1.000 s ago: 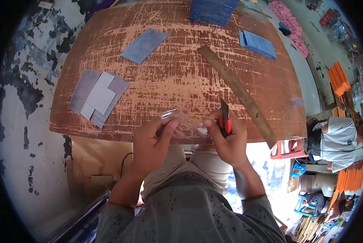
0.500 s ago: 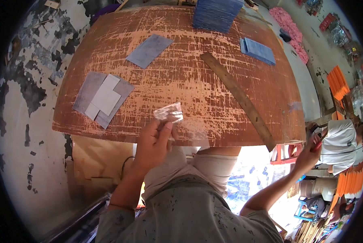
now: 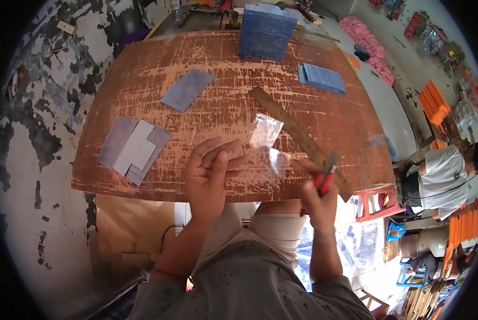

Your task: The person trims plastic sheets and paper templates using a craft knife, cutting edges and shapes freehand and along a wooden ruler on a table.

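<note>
Over the near part of the worn brown table [image 3: 223, 80], my left hand [image 3: 209, 170] is open, fingers spread and holding nothing. A clear plastic piece [image 3: 265, 130] lies on the table just beyond it, beside a long brown ruler-like strip [image 3: 297, 136]. A second shiny clear piece [image 3: 276, 161] lies nearer to me. My right hand [image 3: 321, 205] is closed around a red-handled tool with a grey head [image 3: 327, 173], whose exact kind is unclear. That hand is at the table's front edge, near the strip's lower end.
Grey-purple sheets [image 3: 116, 140] with white cut pieces [image 3: 140, 146] lie at the left, another grey sheet [image 3: 188, 89] behind. A tall blue stack [image 3: 265, 34] and a folded blue piece [image 3: 324, 79] stand farther back. Another person in a white shirt [image 3: 444, 173] is at the right.
My left hand has let go of the clear plastic, which now lies farther from me on the table. My right hand has come in from the far right with the red tool.
</note>
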`<action>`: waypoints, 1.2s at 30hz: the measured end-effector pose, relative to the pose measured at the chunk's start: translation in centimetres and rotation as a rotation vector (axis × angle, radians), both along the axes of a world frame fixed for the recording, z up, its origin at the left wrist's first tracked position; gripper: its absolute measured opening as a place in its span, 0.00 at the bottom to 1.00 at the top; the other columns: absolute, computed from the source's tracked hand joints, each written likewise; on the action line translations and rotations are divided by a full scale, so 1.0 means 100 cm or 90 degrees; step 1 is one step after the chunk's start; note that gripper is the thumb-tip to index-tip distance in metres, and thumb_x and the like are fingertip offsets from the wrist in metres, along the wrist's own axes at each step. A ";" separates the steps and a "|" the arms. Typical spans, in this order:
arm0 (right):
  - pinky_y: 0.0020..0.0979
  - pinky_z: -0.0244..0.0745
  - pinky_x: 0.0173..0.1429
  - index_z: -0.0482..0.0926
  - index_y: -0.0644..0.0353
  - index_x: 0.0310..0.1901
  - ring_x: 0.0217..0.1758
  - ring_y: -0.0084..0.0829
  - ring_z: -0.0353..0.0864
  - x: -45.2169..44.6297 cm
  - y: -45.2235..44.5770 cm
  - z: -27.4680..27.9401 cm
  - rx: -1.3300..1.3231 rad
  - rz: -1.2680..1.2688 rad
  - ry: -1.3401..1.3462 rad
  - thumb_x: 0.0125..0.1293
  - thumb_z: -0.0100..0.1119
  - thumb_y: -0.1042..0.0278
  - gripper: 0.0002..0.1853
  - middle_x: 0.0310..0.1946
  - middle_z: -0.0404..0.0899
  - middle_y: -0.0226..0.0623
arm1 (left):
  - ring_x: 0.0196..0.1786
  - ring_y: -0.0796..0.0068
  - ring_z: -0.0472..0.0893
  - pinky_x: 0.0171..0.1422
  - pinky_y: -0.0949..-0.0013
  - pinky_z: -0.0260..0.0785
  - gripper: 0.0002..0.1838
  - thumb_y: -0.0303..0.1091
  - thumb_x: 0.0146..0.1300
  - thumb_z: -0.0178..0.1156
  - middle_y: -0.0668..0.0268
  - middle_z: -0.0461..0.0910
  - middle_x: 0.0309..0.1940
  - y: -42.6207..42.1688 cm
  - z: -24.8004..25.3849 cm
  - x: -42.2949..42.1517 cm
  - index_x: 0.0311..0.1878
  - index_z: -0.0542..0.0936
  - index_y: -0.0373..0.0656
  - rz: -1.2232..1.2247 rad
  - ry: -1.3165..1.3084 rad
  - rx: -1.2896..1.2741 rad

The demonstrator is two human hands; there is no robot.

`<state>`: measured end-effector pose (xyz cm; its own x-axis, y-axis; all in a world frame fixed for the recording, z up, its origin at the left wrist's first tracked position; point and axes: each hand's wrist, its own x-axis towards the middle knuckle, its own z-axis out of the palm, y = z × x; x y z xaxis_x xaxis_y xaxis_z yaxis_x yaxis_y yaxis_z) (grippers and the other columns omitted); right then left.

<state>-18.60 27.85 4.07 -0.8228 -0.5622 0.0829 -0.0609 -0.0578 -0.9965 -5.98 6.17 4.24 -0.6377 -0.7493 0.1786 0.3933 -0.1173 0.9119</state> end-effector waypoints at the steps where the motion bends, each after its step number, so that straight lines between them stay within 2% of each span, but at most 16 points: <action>1: 0.20 0.68 0.23 0.80 0.70 0.68 0.24 0.13 0.78 0.006 -0.019 0.010 -0.070 -0.004 -0.033 0.79 0.73 0.63 0.25 0.58 0.93 0.42 | 0.56 0.59 0.94 0.50 0.69 0.90 0.22 0.37 0.88 0.59 0.49 0.88 0.65 0.003 0.003 -0.003 0.76 0.71 0.38 0.001 0.003 -0.006; 2: 0.20 0.68 0.23 0.80 0.70 0.68 0.24 0.13 0.78 0.006 -0.028 0.011 -0.075 -0.002 -0.031 0.79 0.73 0.63 0.25 0.58 0.93 0.42 | 0.58 0.58 0.94 0.52 0.69 0.90 0.21 0.37 0.88 0.60 0.49 0.87 0.67 0.007 0.005 -0.005 0.75 0.72 0.38 0.009 0.020 0.010; 4: 0.21 0.74 0.32 0.82 0.69 0.64 0.30 0.14 0.82 0.004 -0.042 0.005 -0.056 0.000 -0.089 0.76 0.77 0.65 0.23 0.55 0.93 0.40 | 0.60 0.58 0.93 0.53 0.68 0.90 0.21 0.38 0.87 0.60 0.48 0.86 0.68 0.007 0.008 -0.006 0.74 0.72 0.38 0.018 0.036 0.022; 6: 0.23 0.79 0.43 0.85 0.68 0.58 0.38 0.15 0.85 -0.003 -0.052 0.003 -0.017 -0.041 -0.048 0.73 0.80 0.69 0.18 0.49 0.92 0.35 | 0.62 0.57 0.92 0.55 0.67 0.90 0.20 0.38 0.87 0.60 0.48 0.84 0.69 0.006 0.008 -0.005 0.72 0.72 0.38 0.003 0.027 0.047; 9: 0.25 0.81 0.49 0.87 0.67 0.53 0.44 0.17 0.86 -0.014 -0.061 0.013 -0.008 -0.036 -0.045 0.73 0.79 0.72 0.13 0.43 0.90 0.30 | 0.62 0.58 0.92 0.56 0.67 0.89 0.18 0.38 0.87 0.61 0.48 0.86 0.67 -0.003 0.002 -0.002 0.70 0.75 0.38 0.010 -0.002 0.070; 11: 0.25 0.82 0.51 0.88 0.67 0.51 0.44 0.18 0.86 -0.020 -0.065 0.019 -0.052 -0.056 0.010 0.74 0.78 0.75 0.10 0.42 0.90 0.31 | 0.61 0.59 0.93 0.55 0.67 0.89 0.17 0.38 0.86 0.62 0.49 0.88 0.64 -0.015 -0.005 -0.001 0.67 0.77 0.38 0.008 -0.021 0.053; 15: 0.26 0.82 0.52 0.88 0.68 0.51 0.45 0.19 0.87 -0.035 -0.066 0.014 -0.068 -0.075 0.066 0.73 0.78 0.76 0.10 0.42 0.90 0.31 | 0.57 0.63 0.94 0.55 0.68 0.88 0.12 0.36 0.86 0.63 0.52 0.92 0.57 -0.035 -0.013 0.002 0.61 0.81 0.37 -0.006 -0.055 0.015; 22: 0.27 0.84 0.54 0.88 0.68 0.52 0.46 0.21 0.89 -0.038 -0.065 0.019 -0.038 -0.079 0.077 0.73 0.79 0.76 0.11 0.43 0.91 0.33 | 0.52 0.66 0.95 0.53 0.69 0.86 0.13 0.37 0.86 0.63 0.54 0.93 0.55 -0.041 -0.016 0.005 0.60 0.83 0.37 -0.013 -0.087 -0.007; 24: 0.27 0.84 0.54 0.88 0.68 0.52 0.46 0.21 0.89 -0.037 -0.065 0.020 -0.031 -0.080 0.070 0.73 0.78 0.76 0.11 0.43 0.91 0.33 | 0.50 0.67 0.94 0.50 0.69 0.86 0.14 0.40 0.85 0.65 0.55 0.93 0.54 -0.043 -0.018 0.005 0.60 0.84 0.39 -0.001 -0.087 -0.020; 36: 0.27 0.85 0.55 0.88 0.69 0.53 0.47 0.21 0.90 -0.038 -0.065 0.017 -0.042 -0.068 0.066 0.73 0.78 0.77 0.11 0.44 0.92 0.35 | 0.49 0.69 0.94 0.49 0.69 0.85 0.14 0.40 0.86 0.63 0.56 0.94 0.54 -0.049 -0.019 0.006 0.60 0.83 0.39 0.005 -0.090 -0.027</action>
